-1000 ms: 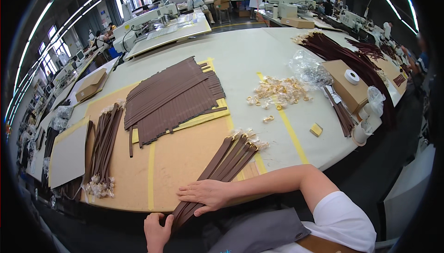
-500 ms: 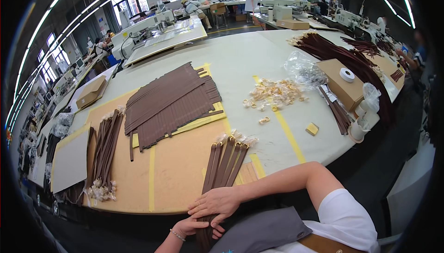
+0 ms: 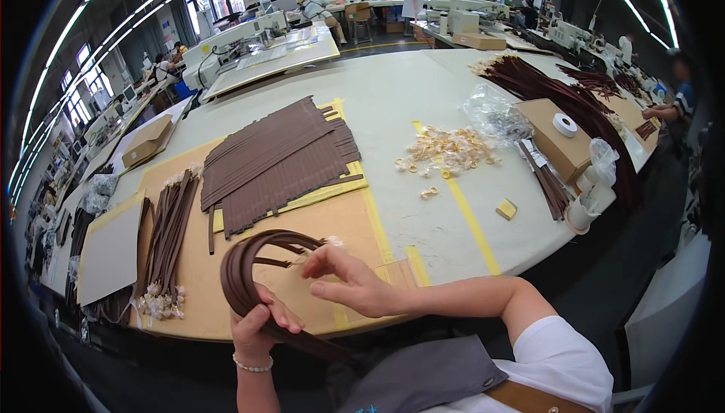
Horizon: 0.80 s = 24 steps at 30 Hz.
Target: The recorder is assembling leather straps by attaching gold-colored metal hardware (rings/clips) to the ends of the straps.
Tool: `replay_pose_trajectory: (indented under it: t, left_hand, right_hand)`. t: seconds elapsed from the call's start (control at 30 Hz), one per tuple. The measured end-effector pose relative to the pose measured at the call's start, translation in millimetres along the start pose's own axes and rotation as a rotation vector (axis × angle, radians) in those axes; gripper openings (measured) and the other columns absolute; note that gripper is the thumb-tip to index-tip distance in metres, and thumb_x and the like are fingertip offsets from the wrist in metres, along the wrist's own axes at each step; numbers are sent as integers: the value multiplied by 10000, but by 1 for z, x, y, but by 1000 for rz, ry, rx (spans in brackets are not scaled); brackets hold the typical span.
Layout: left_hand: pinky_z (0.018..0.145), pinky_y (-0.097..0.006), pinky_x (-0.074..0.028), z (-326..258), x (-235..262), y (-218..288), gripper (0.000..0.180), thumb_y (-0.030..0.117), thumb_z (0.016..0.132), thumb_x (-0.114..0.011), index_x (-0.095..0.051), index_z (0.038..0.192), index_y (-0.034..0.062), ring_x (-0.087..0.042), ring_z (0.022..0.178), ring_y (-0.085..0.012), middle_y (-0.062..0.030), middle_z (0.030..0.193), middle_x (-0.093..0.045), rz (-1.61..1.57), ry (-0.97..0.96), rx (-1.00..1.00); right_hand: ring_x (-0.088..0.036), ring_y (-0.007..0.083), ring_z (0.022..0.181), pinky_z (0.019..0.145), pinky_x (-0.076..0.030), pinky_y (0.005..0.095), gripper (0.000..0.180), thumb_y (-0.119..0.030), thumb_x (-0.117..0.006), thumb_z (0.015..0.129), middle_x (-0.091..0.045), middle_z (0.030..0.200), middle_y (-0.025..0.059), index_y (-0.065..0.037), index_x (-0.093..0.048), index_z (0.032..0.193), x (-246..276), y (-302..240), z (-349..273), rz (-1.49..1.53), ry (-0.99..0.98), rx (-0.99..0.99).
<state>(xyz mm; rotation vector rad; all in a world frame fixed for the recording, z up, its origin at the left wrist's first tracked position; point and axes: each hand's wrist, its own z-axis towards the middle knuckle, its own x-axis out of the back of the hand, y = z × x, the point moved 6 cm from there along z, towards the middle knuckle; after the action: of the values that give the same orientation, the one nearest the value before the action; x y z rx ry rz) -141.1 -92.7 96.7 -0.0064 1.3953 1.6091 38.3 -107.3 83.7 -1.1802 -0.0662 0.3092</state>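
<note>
A bundle of brown leather straps (image 3: 243, 268) is bent into an arch above the table's near edge. My left hand (image 3: 257, 326), wearing a beaded bracelet, is closed round its lower part, and the loose tails run down toward my apron. The strap ends curl over toward my right hand (image 3: 355, 283), and clear plastic wrapping shows at one of them. That hand is beside the ends with fingers bent and apart, seemingly holding nothing. Whether its fingertips touch a strap is hard to see. Beyond the arch lies a wide pile of flat brown straps (image 3: 279, 160) on yellow-edged board.
Wrapped gold rings (image 3: 449, 148) lie heaped on the white table (image 3: 385, 99), near a small yellow block (image 3: 507, 209). At right stand a cardboard box (image 3: 555, 137) and a tape roll (image 3: 565, 123). Another strap bundle (image 3: 172, 232) and a grey board (image 3: 112, 250) are at left.
The straps, which lay flat under both hands, are now lifted and bent over into an arch. My left hand has moved left and up with them; my right hand has come off the bundle.
</note>
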Motion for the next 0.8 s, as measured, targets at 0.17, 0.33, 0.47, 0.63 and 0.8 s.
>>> replay_pose_trajectory:
  t: [0.17,0.33,0.47,0.63,0.8]
  left_hand:
    - [772,-361,-565,51,-13,54,272,154,1059,-490,-505,1293,16,-665,800,-205,-76,880,-620,354,135,-341]
    - [860,-372,-581,62,6,87,263,164,1063,-516,-505,1279,15,-684,894,-194,-85,937,-655,372,368,-515]
    - [962,-393,-554,59,47,27,223,176,1067,-517,-521,1239,35,-686,997,-210,-85,1042,-677,238,548,-427]
    - [1032,-387,-489,36,75,-86,220,209,1073,-516,-523,1243,70,-621,1177,-241,-102,1192,-651,-129,632,-136]
    - [953,-415,-553,25,65,-133,269,230,1054,-561,-578,1193,0,-667,1113,-249,-125,1124,-691,-186,458,365]
  right_hand:
    - [-629,154,1012,906,-506,333,501,-415,-586,1023,-648,1051,87,13,-540,1277,-48,-11,35,33,-478,-220]
    - [-669,120,789,726,-578,288,437,-426,-521,1053,-621,946,52,-8,-534,1178,-54,-17,85,5,-570,-336]
    - [-639,113,696,658,-575,283,395,-380,-519,1050,-607,901,49,6,-562,1119,-21,22,84,-65,-628,-541]
    - [-601,94,643,604,-545,264,367,-373,-547,1041,-607,827,14,-11,-610,1046,37,76,53,-215,-699,-873]
    - [-583,76,634,588,-518,252,372,-397,-569,1031,-605,796,-10,-30,-627,1001,91,96,31,-276,-719,-1056]
